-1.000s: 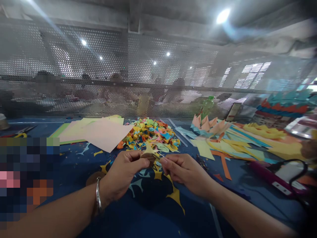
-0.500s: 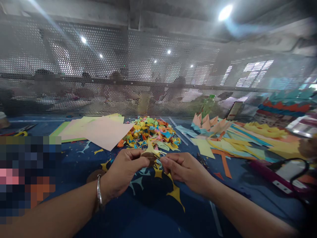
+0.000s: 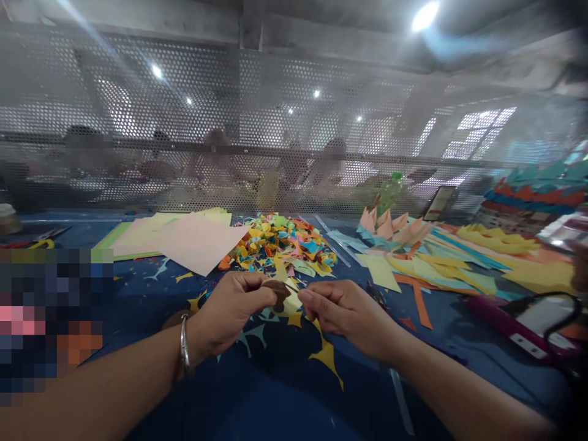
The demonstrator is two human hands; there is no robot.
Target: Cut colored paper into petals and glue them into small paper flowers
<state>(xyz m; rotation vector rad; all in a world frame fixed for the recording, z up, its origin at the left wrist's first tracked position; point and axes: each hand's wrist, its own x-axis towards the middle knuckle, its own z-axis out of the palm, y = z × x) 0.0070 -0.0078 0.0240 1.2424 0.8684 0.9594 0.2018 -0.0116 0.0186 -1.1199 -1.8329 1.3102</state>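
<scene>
Beyond both hands stands a screen of grey perforated metal, a regular grid of small round holes. Under the hands spreads a smooth, deep-blue tabletop. Ahead of the left hand and to its left lie overlapping flat paper sheets, pale pink over cream and green, their corners crisp. Straight ahead of the gap between the hands rises a loose heap of paper offcuts, curled and jagged, in yellow, orange, green, pink and blue. Right of the right hand sits a glossy purple casing, long and rounded; beyond that hand stands a peach paper crown folded into sharp points.

The left hand is curled, thumb and fingers pinching a brown piece, flat-looking with a rounded edge, right at their tips; its material is unclear. The right hand has its thumb pressed to its forefinger around a thin, pale thing that reaches toward the brown piece; it is too small to name. A smooth silver bangle circles the left wrist. Just below the right hand lies a yellow paper scrap, concave-sided and spiky.
</scene>
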